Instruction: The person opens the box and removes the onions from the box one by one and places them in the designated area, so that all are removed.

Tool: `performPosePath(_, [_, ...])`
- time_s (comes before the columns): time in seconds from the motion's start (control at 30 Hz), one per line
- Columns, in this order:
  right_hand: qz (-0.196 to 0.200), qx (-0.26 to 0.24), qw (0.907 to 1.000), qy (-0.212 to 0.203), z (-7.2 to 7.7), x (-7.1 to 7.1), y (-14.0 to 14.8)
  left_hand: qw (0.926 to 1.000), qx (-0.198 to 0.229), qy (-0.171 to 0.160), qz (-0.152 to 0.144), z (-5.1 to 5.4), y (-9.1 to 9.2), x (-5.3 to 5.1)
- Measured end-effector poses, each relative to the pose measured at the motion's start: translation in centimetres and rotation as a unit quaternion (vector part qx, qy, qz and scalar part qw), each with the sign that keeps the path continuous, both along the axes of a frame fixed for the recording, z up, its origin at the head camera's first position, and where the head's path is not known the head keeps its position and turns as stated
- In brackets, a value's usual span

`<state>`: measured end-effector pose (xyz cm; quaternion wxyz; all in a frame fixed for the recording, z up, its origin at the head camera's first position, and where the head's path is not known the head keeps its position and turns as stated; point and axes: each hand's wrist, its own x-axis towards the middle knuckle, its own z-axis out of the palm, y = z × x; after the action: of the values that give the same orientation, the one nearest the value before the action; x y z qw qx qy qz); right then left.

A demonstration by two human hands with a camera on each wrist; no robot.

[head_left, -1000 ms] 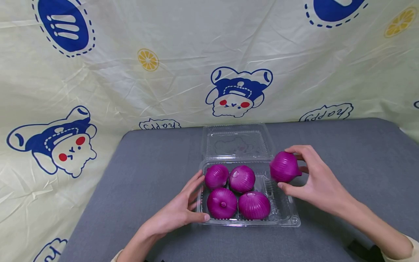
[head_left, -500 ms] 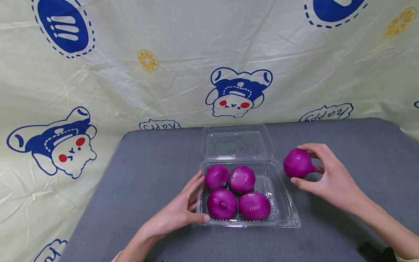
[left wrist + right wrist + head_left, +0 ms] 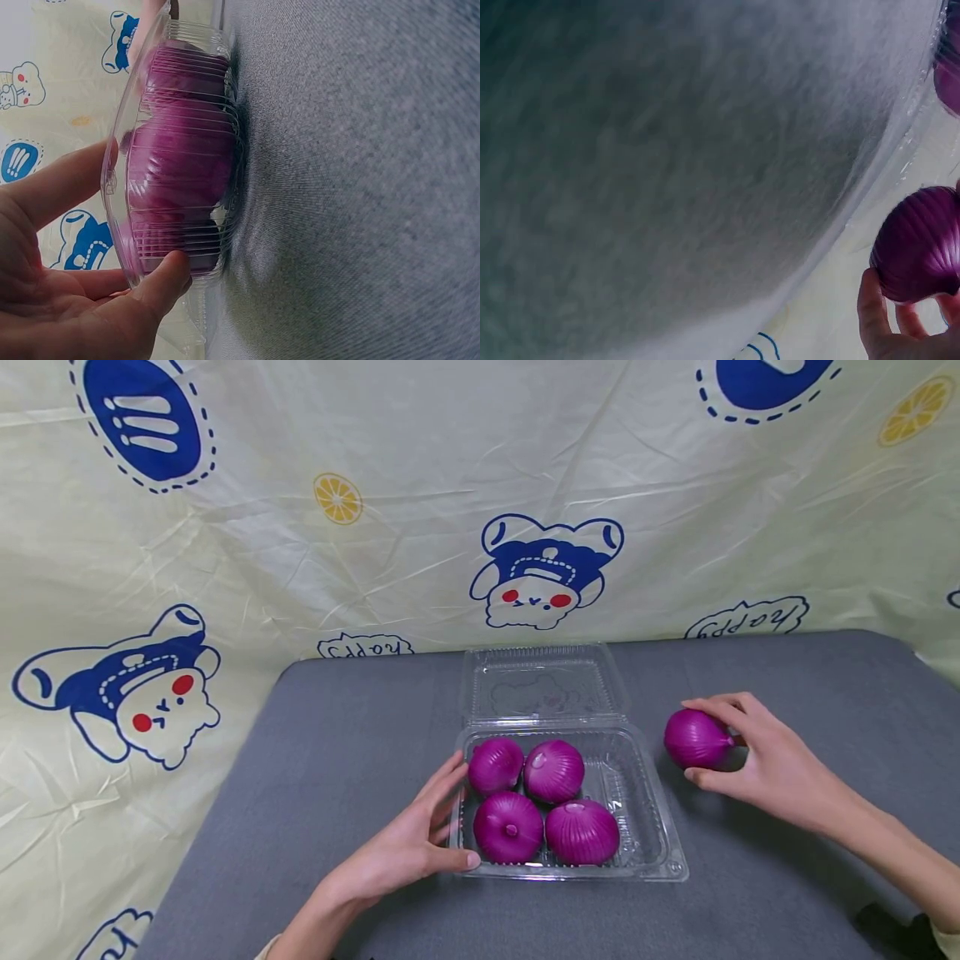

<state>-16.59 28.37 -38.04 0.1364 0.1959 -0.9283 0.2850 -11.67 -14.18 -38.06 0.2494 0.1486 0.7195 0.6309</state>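
Fingers and thumb of the right hand [image 3: 780, 768] grip a purple onion [image 3: 696, 739] to the right of a clear plastic box [image 3: 648, 852]; the right wrist view shows this onion [image 3: 917, 244] in the fingers [image 3: 873, 307]. Four onions, one of them at the front left [image 3: 508, 827], sit in the box's left and middle part. The left hand [image 3: 397, 852] holds the box's left edge, thumb at the front corner. In the left wrist view, its thumb [image 3: 166, 281] presses the ribbed side wall [image 3: 180, 157].
The box's clear lid [image 3: 543, 685] lies folded back behind it on the grey table [image 3: 360, 718]. A pale cloth [image 3: 420, 460] with blue cartoon prints hangs behind the table. A dark object [image 3: 888, 931] is near the right wrist.
The right hand has carried its onion rightward from over the box's right side to beside it, and slightly lower in the last half second. The left hand and the box stay in place.
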Motion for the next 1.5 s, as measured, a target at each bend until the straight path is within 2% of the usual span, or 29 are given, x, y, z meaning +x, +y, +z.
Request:
performPosePath(0.2, [0.018,0.036,0.9992,-0.007,-0.7,-0.8,1.0,1.0,0.0,0.003,0.0,0.0,0.0,0.0])
performPosePath(0.43, [0.006,0.044,0.9977,-0.051,-1.2,-1.2,1.9,1.0,0.001,0.002,-0.002,-0.1,-0.1,0.0])
performPosePath(0.53, [0.006,0.053,0.9972,-0.053,-1.3,-1.3,2.1,1.0,0.001,0.002,-0.003,-0.1,-0.1,0.0])
performPosePath(0.67, [0.017,0.066,0.9967,-0.044,-1.3,-1.5,2.2,1.0,-0.002,0.003,-0.003,-0.1,-0.1,0.0])
performPosePath(0.83, [0.036,0.079,0.9939,-0.067,-1.3,-1.9,2.3,1.0,-0.004,0.002,-0.003,-0.1,-0.1,0.0])
performPosePath(1.13, [0.02,0.067,0.9902,-0.121,-1.2,-2.0,2.3,1.0,-0.003,0.0,-0.002,-0.1,-0.1,0.0])
performPosePath(1.5, [0.022,0.066,0.9881,-0.137,-0.9,-1.5,2.3,1.0,-0.003,-0.001,-0.001,0.0,-0.1,0.0])
